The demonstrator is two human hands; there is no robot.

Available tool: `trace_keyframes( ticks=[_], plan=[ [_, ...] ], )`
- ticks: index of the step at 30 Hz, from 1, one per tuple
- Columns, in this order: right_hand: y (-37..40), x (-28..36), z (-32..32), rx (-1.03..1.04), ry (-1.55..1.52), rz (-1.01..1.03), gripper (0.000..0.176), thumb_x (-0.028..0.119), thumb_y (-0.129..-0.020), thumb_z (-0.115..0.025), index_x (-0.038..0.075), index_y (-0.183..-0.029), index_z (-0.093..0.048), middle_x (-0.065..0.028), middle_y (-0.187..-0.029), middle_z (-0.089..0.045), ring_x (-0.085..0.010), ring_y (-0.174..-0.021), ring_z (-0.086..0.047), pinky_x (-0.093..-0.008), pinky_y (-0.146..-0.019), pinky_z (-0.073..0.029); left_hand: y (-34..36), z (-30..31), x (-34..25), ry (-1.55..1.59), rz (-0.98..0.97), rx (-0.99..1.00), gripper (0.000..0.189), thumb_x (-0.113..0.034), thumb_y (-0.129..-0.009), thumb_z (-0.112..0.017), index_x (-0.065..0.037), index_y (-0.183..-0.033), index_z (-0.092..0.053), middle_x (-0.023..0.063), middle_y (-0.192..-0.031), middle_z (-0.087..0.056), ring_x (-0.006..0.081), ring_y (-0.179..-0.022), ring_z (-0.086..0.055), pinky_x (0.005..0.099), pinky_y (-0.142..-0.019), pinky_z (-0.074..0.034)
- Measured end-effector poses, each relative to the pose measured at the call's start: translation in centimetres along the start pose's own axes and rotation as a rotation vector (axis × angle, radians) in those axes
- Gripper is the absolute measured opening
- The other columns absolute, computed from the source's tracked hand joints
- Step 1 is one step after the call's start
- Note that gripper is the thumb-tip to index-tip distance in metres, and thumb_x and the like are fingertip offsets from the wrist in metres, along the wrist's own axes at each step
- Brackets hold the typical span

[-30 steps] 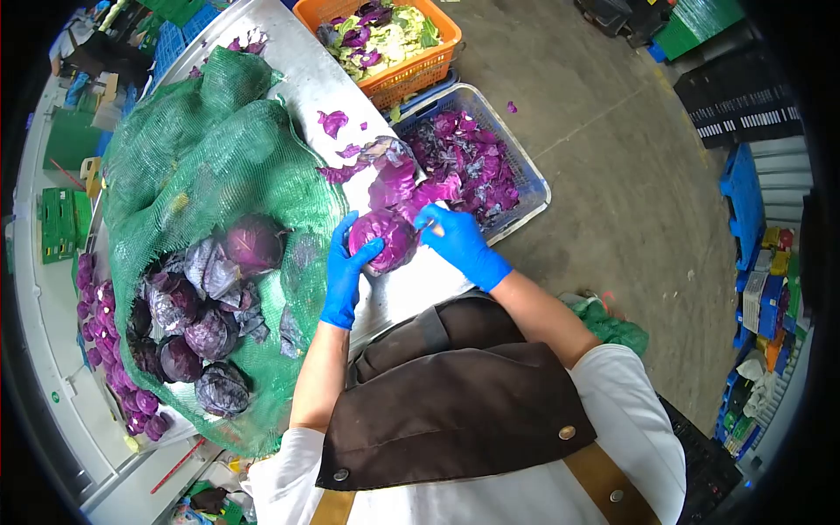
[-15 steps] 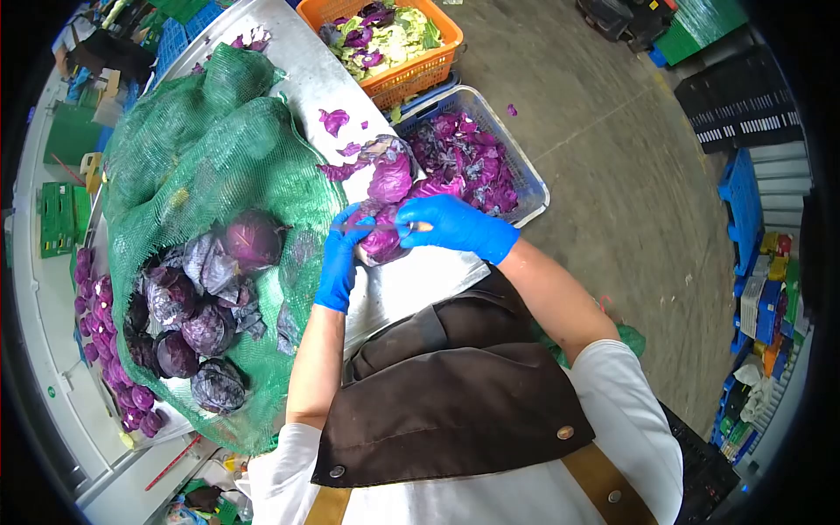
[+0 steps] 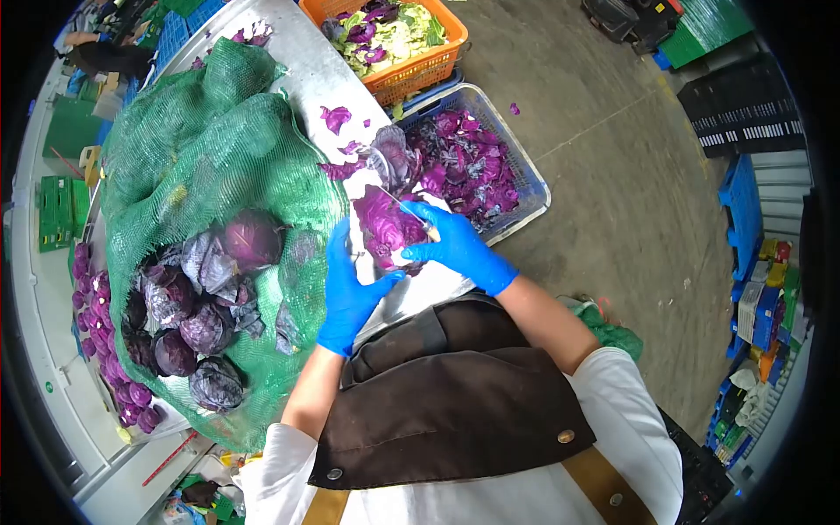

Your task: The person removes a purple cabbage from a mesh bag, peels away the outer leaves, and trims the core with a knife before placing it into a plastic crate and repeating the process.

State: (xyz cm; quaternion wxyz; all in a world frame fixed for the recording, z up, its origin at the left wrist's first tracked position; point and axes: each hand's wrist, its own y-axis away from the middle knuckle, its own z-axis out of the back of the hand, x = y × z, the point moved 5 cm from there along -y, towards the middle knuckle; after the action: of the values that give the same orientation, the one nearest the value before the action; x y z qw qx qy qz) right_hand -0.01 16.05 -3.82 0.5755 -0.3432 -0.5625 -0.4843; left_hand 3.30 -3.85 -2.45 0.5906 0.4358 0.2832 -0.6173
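A peeled red cabbage (image 3: 385, 229) with bright purple leaves rests on the metal table between my gloved hands. My left hand (image 3: 350, 293), in a blue glove, cups its left and near sides, thumb stretched along the bottom. In my right hand (image 3: 459, 249), also gloved in blue, is a small knife (image 3: 432, 233); its thin blade points up and left over the cabbage, and these fingers touch the cabbage's right side. Just beyond lie dull purple outer leaves (image 3: 398, 159). Loose leaf scraps (image 3: 334, 119) are scattered farther up the table.
A green mesh sack (image 3: 201, 131) with several unpeeled cabbages (image 3: 208, 328) covers the table's left part. To the right stand a blue crate (image 3: 535, 197) of purple leaves and an orange crate (image 3: 407, 80) of mixed leaves. Peeled cabbages (image 3: 105, 350) line the far left.
The cabbage has been turned and more of its top shows. My left hand has moved down and spread around it. The knife has swung from level to slanting up and left.
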Motion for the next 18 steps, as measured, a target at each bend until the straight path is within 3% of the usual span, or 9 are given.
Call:
trace_keyframes(
  ticks=[2, 3, 6, 7, 10, 12, 14, 18],
  plan=[
    [-1.9, -0.3, 0.5, 0.09, -0.01, 0.102, 0.08, 0.034, -0.078, -0.085, 0.004, -0.143, -0.05, -0.0125, -0.124, -0.066, -0.0161, -0.105, -0.063, -0.0342, -0.088, -0.052, -2.6, 0.6, -7.0, -0.438, -0.405, 0.099, 0.108, -0.024, -0.063, -0.092, 0.001, -0.149, -0.03, 0.0195, -0.148, -0.04, 0.0359, -0.137, -0.041, 0.0442, -0.115, -0.034],
    [-2.3, 2.2, 1.3, 0.241, 0.116, -0.136, 0.082, 0.043, -0.079, -0.081, 0.006, -0.144, -0.048, -0.0196, -0.118, -0.068, -0.0264, -0.107, -0.067, -0.0383, -0.089, -0.052, -3.7, -1.0, -5.1, -0.479, -0.46, 0.104, 0.114, -0.026, -0.059, -0.094, 0.0, -0.15, -0.03, 0.0181, -0.148, -0.04, 0.0357, -0.137, -0.041, 0.0457, -0.116, -0.032],
    [-3.4, 0.3, 3.9, -0.149, 0.34, 0.073, 0.083, 0.051, -0.083, -0.074, 0.009, -0.147, -0.044, -0.0196, -0.104, -0.071, -0.0317, -0.093, -0.071, -0.0409, -0.079, -0.055, -5.6, -2.5, -3.0, -0.098, -0.275, 0.137, 0.122, -0.033, -0.054, -0.096, -0.005, -0.152, -0.029, 0.0212, -0.15, -0.036, 0.0393, -0.137, -0.039, 0.0467, -0.115, -0.033],
    [-2.6, 2.4, 5.2, -0.223, 0.517, -0.138, 0.079, 0.055, -0.09, -0.063, 0.01, -0.15, -0.038, -0.0189, -0.092, -0.071, -0.0374, -0.076, -0.07, -0.0459, -0.067, -0.055, -5.7, -3.1, -2.6, -0.128, -0.244, 0.08, 0.126, -0.04, -0.055, -0.095, -0.002, -0.152, -0.024, 0.024, -0.147, -0.037, 0.042, -0.136, -0.038, 0.0466, -0.113, -0.035],
    [-0.8, 0.6, 3.6, -0.218, 0.804, -0.098, 0.075, 0.054, -0.095, -0.054, 0.011, -0.152, -0.032, -0.0175, -0.085, -0.07, -0.0373, -0.066, -0.068, -0.0486, -0.057, -0.052, -5.6, -4.6, -2.8, -0.264, -0.157, -0.055, 0.127, -0.043, -0.058, -0.093, 0.002, -0.152, -0.02, 0.0275, -0.144, -0.037, 0.0445, -0.132, -0.038, 0.0477, -0.111, -0.036],
    [0.8, -0.2, 2.0, -0.183, 0.809, -0.071, 0.075, 0.055, -0.097, -0.047, 0.011, -0.155, -0.027, -0.0179, -0.083, -0.069, -0.0364, -0.062, -0.067, -0.0477, -0.051, -0.05, -6.2, -5.0, -3.4, -0.289, -0.142, -0.043, 0.12, -0.04, -0.065, -0.089, 0.005, -0.15, -0.018, 0.0302, -0.141, -0.037, 0.0449, -0.13, -0.039, 0.0492, -0.108, -0.037],
    [1.8, 0.7, 1.3, -0.12, 0.881, -0.154, 0.069, 0.051, -0.1, -0.044, 0.011, -0.154, -0.029, -0.0177, -0.084, -0.069, -0.0365, -0.063, -0.067, -0.0484, -0.053, -0.051, -6.3, -5.0, -3.2, -0.269, -0.098, -0.04, 0.117, -0.037, -0.067, -0.088, 0.005, -0.15, -0.018, 0.0303, -0.141, -0.037, 0.0451, -0.129, -0.039, 0.0498, -0.108, -0.037],
    [1.3, -0.9, 0.9, -0.224, 0.827, -0.092, 0.055, 0.046, -0.102, -0.043, 0.013, -0.145, -0.043, -0.0179, -0.081, -0.069, -0.0367, -0.067, -0.068, -0.0486, -0.055, -0.052, -6.0, -5.1, -3.3, -0.262, -0.095, -0.07, 0.11, -0.038, -0.066, -0.088, 0.001, -0.149, -0.026, 0.0276, -0.139, -0.042, 0.0436, -0.129, -0.041, 0.049, -0.108, -0.037]
  ],
)
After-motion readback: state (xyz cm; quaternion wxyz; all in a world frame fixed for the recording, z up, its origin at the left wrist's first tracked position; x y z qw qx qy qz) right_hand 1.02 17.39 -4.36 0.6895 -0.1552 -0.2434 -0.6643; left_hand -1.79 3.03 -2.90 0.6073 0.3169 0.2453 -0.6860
